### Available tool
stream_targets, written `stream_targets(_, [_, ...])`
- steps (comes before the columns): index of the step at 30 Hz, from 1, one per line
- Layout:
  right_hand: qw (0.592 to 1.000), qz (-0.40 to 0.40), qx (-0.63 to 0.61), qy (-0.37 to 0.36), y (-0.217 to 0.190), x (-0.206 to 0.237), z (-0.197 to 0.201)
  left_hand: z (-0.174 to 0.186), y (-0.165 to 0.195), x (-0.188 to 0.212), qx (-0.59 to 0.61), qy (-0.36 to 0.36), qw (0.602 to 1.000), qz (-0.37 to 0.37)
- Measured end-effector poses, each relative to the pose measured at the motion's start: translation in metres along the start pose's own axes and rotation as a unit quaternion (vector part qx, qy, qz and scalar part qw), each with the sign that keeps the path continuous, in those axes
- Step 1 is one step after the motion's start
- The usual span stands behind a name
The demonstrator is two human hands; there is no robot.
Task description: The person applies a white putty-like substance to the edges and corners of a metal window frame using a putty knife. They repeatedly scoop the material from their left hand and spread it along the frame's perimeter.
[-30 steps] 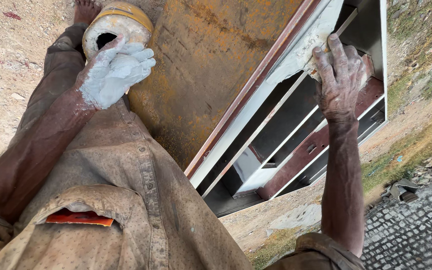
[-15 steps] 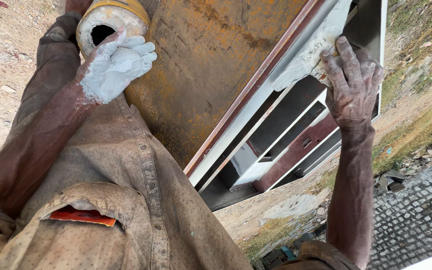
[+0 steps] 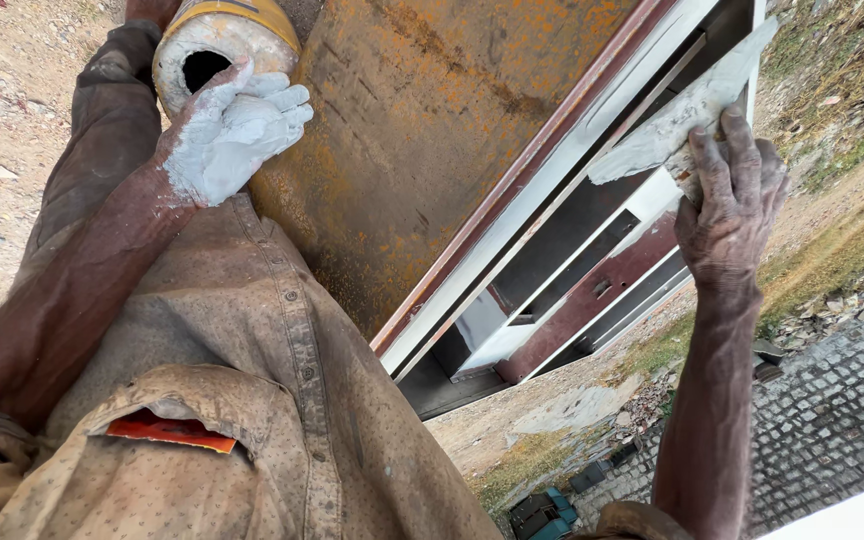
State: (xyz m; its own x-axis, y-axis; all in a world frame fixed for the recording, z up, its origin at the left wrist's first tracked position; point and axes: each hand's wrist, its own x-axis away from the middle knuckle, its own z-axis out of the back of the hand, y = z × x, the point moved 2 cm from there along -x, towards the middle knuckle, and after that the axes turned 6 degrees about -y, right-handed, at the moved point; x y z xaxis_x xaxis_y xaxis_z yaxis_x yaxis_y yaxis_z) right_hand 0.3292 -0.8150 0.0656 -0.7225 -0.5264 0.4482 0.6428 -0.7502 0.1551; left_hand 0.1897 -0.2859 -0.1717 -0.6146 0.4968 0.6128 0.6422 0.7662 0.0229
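Against the rusty panel [image 3: 422,130] and white frame [image 3: 552,190], the right hand [image 3: 732,210] is pinching a putty-smeared blade [image 3: 687,115], which is jutting left past its closed fingers [image 3: 717,165]. Far left, the putty-coated left hand [image 3: 227,130] is curling fingers around a yellow tin [image 3: 217,40].

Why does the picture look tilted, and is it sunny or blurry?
Head view: the camera looks steeply down, so the rusty metal panel and the white-edged frame run slantwise; daylight is bright and soft, with no hard shadows and a washed-out white corner at bottom right; the putty-coated left hand on the yellow container and the right hand with its putty knife look sharp.
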Motion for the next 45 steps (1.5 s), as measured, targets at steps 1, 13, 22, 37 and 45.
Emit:
stream_targets(1, [0.999,-0.004,-0.025,0.027,-0.005,-0.003,0.008,-0.001,0.000,-0.001,-0.002,-0.007,1.000,0.005])
stream_targets(13, [0.984,0.042,0.134,-0.112,-0.046,-0.038,0.072,0.009,-0.002,-0.001,0.021,-0.001,1.000,0.007])
stream_targets(22, [0.983,0.050,0.132,-0.120,-0.034,-0.030,0.058,0.012,0.001,-0.002,0.022,-0.026,0.999,-0.007])
stream_targets(37, [0.988,0.011,0.085,-0.130,-0.040,-0.026,0.051,0.013,0.002,-0.006,0.012,-0.054,0.998,-0.006])
stream_targets(45, [0.992,-0.079,-0.027,-0.099,-0.024,0.007,0.048,0.006,0.015,-0.008,0.016,-0.020,1.000,-0.007])
